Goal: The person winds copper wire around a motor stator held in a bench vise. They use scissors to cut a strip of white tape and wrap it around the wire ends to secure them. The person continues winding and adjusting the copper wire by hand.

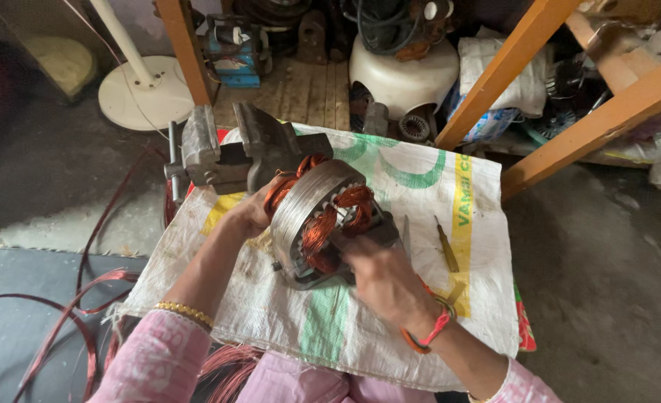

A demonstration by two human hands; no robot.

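Woven white sack (420,246) spread flat across the near work surface, green curved bands, yellow stripe down its right side. Far right, behind the wooden legs: crumpled white bag (521,78) above blue-printed plastic wrapper (491,123).

Repair workshop — vise (229,153), motor parts (405,75)

Workbench clutter, w/ tools
Grey metal bench vise (222,153) on white woven sack (420,246); yellow-handled screwdriver (445,246) nearby; white round fan base (146,91) behind.
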